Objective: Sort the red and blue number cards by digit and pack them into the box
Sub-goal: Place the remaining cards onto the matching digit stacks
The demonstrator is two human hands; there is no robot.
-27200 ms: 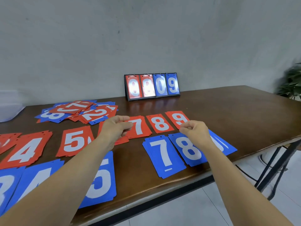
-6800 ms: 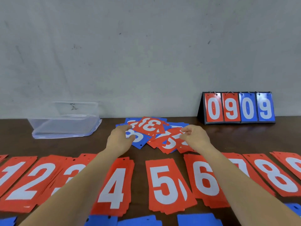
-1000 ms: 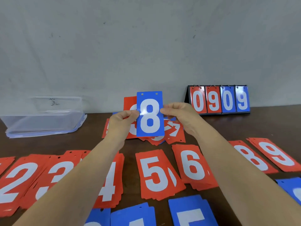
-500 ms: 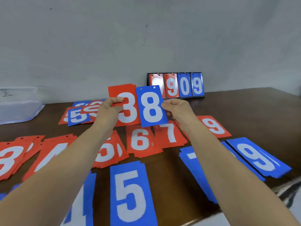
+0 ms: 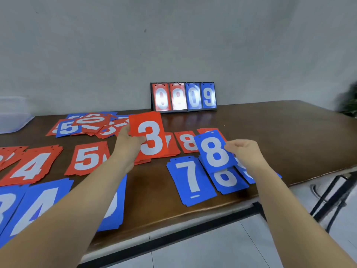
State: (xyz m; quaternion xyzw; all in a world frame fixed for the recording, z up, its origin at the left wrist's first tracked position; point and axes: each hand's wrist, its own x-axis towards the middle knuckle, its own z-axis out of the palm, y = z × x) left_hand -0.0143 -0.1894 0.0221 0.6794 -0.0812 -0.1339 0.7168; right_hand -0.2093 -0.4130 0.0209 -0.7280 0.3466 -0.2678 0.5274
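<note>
My left hand (image 5: 129,141) pinches a red 3 card (image 5: 148,135) by its left edge, held up above the red piles. My right hand (image 5: 246,151) pinches a blue 8 card (image 5: 214,151) by its right edge, low over the blue 8 pile (image 5: 227,179). Sorted red piles lie in a row: 4 (image 5: 31,165), 5 (image 5: 87,157), 8 (image 5: 186,142). Blue piles lie nearer me: 4 (image 5: 36,207), 7 (image 5: 192,182). A loose mixed heap (image 5: 87,124) sits at the back. The clear plastic box (image 5: 13,115) stands at the far left.
A flip scoreboard (image 5: 183,96) stands against the wall on the brown table (image 5: 280,136). The table's front edge runs diagonally below the blue piles, with tiled floor and black metal legs (image 5: 332,198) to the right. A plant (image 5: 349,105) shows at the right edge.
My right hand has carried the blue 8 card down and right, away from the red 3, to just over the blue 8 pile. The view has swung right.
</note>
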